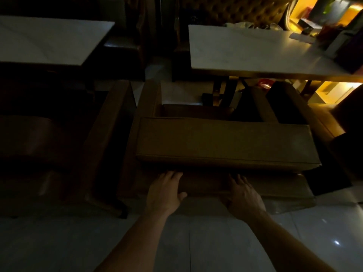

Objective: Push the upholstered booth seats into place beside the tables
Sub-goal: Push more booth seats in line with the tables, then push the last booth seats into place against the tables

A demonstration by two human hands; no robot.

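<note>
At far left a white marble-look surface [47,40] stands in deep shadow, with a dark booth seat [39,146] in front of it whose brown padded armrest [110,122] runs toward the camera; most of that seat is too dark to make out. A narrow strip of pale tiled floor [176,242] separates it from the next seat.

In the middle is the brown upholstered booth seat [225,142], seen from behind and above: its broad padded backrest top lies across the view, and its side arms reach away toward the second white surface [255,52]. The seat stands just in front of that surface, whose dark pedestal base [220,95] shows between the arms.

The left hand [167,191] lies flat on the back of the seat just under the backrest top, fingers spread and extended forward, thumb out to the side, gripping nothing. The right hand [243,193] lies beside it on the same back panel, likewise open with its fingers splayed and palm against the upholstery. Both bare forearms stretch forward from the bottom edge.

To the right, the far end of the second surface carries several small items [314,36] in yellow light, too blurred to identify. Behind it is a tufted brown backrest [231,10].
</note>
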